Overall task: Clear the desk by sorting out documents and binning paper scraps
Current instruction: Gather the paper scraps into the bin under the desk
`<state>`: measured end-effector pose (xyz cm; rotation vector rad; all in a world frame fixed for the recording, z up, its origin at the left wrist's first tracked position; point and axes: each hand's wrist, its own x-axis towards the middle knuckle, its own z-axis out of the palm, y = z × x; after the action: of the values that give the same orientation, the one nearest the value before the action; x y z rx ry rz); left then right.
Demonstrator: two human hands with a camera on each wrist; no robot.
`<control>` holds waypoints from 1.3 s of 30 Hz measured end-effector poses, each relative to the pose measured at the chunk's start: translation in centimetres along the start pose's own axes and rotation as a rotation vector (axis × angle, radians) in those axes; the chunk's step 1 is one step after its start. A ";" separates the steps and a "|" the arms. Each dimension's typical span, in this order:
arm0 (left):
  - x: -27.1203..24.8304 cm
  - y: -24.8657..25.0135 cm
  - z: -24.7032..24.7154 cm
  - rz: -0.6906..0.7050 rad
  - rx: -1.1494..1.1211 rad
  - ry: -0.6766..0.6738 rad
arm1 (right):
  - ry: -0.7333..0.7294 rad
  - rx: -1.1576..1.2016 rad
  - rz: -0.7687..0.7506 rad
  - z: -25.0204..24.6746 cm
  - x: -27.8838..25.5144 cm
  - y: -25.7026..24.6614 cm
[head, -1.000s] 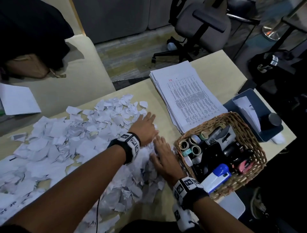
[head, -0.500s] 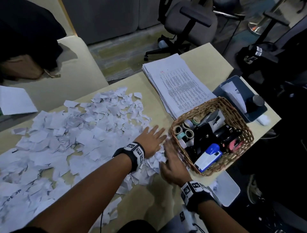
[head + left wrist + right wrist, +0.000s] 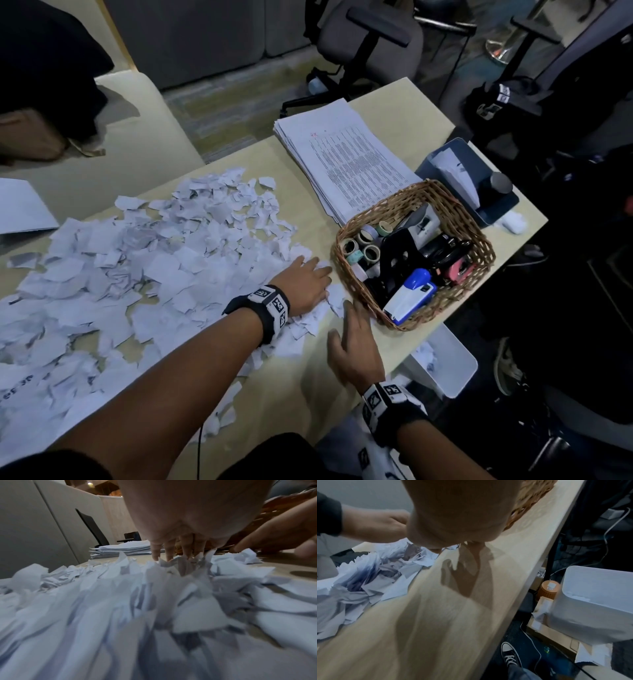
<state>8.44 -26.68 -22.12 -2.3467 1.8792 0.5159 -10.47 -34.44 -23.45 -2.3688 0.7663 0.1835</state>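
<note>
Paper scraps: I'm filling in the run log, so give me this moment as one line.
left hand flat on paper scraps | right hand open above desk | white bin below desk edge

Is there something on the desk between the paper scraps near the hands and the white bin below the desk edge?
Nothing visible blocks it. Bare desk lies between the paper scraps and the edge above the white bin. The wicker basket stands beside that path; the right hand hovers over it.
</note>
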 end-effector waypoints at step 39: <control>-2.2 -0.4 1.1 -0.155 -0.240 0.366 | 0.205 0.048 -0.096 1.3 -1.7 -2.2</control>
<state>8.22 -24.22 -22.51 -2.8849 1.8338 0.3281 -10.50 -31.46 -22.77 -2.3964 0.7398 -0.1194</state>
